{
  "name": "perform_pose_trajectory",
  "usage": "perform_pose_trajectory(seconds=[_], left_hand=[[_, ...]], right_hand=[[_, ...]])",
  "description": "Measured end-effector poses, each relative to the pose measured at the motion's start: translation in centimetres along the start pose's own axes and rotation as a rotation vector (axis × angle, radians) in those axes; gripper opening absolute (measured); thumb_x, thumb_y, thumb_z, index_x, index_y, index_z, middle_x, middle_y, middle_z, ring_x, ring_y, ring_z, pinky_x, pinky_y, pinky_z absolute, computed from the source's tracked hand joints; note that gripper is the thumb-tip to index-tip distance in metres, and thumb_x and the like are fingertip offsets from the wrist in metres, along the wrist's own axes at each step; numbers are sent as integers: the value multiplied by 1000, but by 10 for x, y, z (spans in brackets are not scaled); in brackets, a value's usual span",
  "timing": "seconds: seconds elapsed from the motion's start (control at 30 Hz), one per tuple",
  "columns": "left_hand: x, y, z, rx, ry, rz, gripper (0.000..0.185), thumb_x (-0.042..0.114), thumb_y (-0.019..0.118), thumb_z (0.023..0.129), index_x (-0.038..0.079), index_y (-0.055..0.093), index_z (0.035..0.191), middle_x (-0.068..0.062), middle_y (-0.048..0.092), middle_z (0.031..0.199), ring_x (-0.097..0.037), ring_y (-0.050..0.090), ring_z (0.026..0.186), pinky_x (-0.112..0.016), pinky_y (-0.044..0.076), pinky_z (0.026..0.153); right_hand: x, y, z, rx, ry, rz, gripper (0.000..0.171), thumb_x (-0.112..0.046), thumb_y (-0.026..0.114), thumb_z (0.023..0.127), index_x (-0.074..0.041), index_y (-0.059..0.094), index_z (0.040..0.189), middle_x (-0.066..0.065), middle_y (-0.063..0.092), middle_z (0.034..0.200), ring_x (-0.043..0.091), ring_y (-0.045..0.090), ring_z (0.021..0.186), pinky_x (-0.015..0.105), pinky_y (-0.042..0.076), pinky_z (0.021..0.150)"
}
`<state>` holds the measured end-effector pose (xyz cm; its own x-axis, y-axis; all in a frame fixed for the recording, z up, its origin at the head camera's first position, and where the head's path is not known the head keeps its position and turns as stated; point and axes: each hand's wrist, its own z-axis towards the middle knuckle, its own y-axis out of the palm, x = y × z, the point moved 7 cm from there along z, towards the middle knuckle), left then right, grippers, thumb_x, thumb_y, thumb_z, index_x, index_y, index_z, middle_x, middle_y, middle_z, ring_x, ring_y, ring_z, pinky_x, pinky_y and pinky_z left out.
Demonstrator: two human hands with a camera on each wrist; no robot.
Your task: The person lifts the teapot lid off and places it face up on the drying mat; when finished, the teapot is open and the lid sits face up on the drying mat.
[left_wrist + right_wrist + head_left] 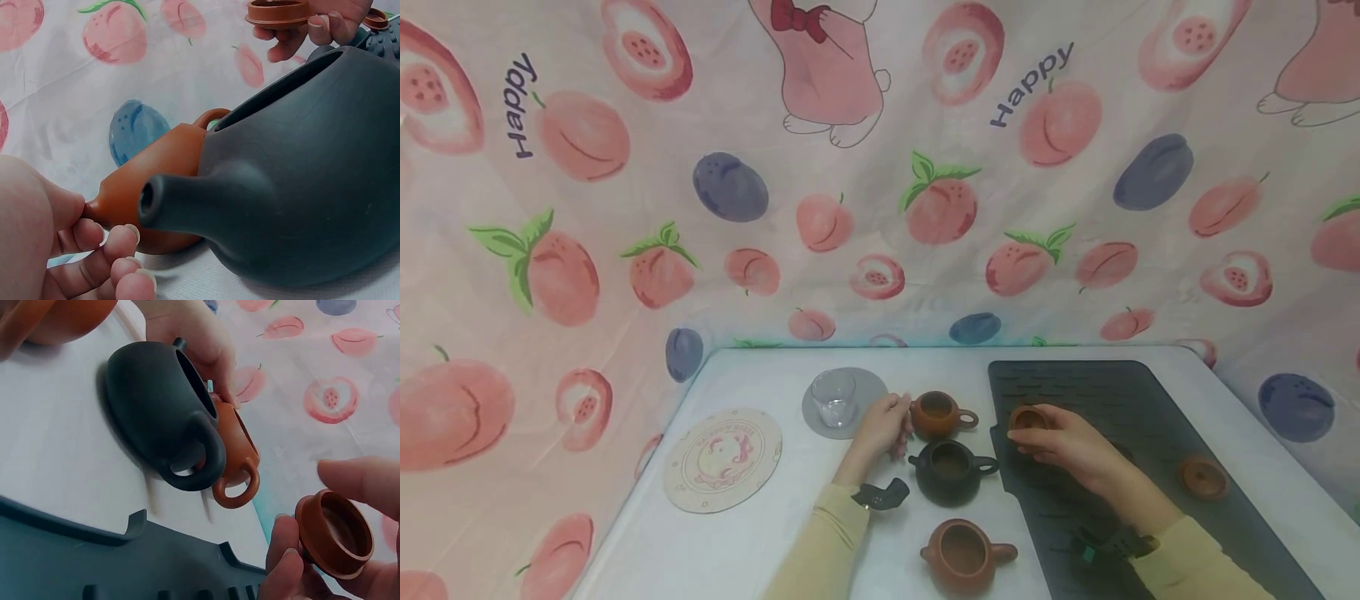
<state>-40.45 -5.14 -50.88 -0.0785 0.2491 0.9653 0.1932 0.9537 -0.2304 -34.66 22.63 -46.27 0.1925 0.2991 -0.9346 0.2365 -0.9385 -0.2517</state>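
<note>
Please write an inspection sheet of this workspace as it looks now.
Surface: white table with a black ribbed rubber mat on its right part.
Job's things: small orange-brown clay teapot, lidless; round brown clay lid.
Clutter: black clay teapot and reddish clay teapot, both lidless; second brown lid on the mat; clear glass cup on a grey round coaster; round printed coaster.
Hands: left hand touches the orange-brown teapot's spout; right hand pinches the lid above the mat.
Cables: nothing seen.
Surroundings: pink peach-print cloth behind and to both sides.
</note>
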Motion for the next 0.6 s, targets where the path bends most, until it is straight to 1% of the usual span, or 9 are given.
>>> perform_pose_trajectory(seconds=[0.23, 0.37, 0.43, 0.6], left_hand=[[0, -1, 0, 14, 6, 2, 49, 42, 44, 110, 2, 59, 86, -5, 54, 63, -17, 54, 44, -26, 44, 42], [-1, -1, 1, 20, 7, 1, 49, 42, 45, 110, 2, 59, 86, -5, 54, 63, -17, 54, 44, -26, 44, 42], [-2, -1, 1, 22, 6, 1, 49, 43, 45, 110, 2, 59, 86, -5, 54, 63, -17, 54, 44, -26, 44, 42], [-4, -1, 2, 26, -2, 6, 49, 45, 45, 109, 3, 59, 87, -5, 55, 64, -17, 54, 45, -26, 45, 43]], right_hand=[[4, -5, -3, 29, 14, -102, 74, -24, 82, 90, 6, 43, 145, 19, 62, 127, 27, 65, 106, 41, 55, 88], [8, -8, -3, 53, 23, -174, 68, -26, 84, 88, 2, 50, 140, 14, 63, 123, 25, 62, 103, 40, 55, 86], [10, -8, -3, 56, 19, -192, 63, -25, 84, 88, 0, 53, 137, 12, 64, 119, 25, 62, 103, 41, 54, 86], [14, -9, -5, 50, -27, -255, 56, -21, 84, 88, -1, 54, 132, 11, 62, 111, 27, 59, 99, 40, 54, 81]])
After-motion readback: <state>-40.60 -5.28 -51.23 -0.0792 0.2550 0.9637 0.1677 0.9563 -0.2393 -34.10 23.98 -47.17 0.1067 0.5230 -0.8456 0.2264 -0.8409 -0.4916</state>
